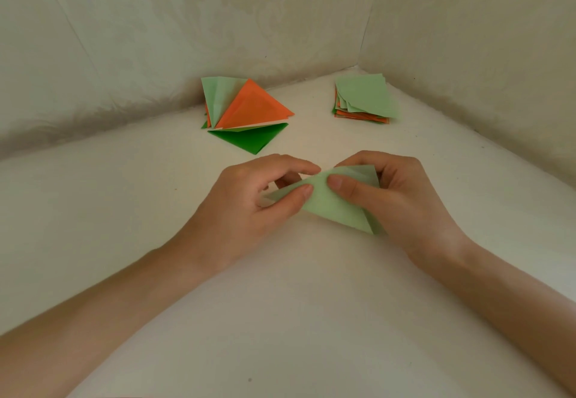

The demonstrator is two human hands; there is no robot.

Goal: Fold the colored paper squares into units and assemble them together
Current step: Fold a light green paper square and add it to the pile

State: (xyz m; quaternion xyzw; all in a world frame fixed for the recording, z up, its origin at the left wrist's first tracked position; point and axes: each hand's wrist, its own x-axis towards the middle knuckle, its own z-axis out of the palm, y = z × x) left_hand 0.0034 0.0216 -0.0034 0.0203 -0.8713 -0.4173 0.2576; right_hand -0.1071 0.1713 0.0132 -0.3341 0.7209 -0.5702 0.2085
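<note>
A partly folded light green paper (335, 202) sits just above the white table at the centre. My left hand (249, 204) pinches its left end between thumb and curled fingers. My right hand (396, 198) grips its right side, thumb pressed flat on top of the paper. Behind them to the left lies a pile of folded units (246, 110): a light green one, an orange triangle and a dark green triangle at the bottom. At the back right is a stack of flat paper squares (364, 98), light green on top with orange and green edges below.
The white table (296, 319) fits into a corner between two pale patterned walls (187, 23), which close off the back and right side. The piles lie close to that corner.
</note>
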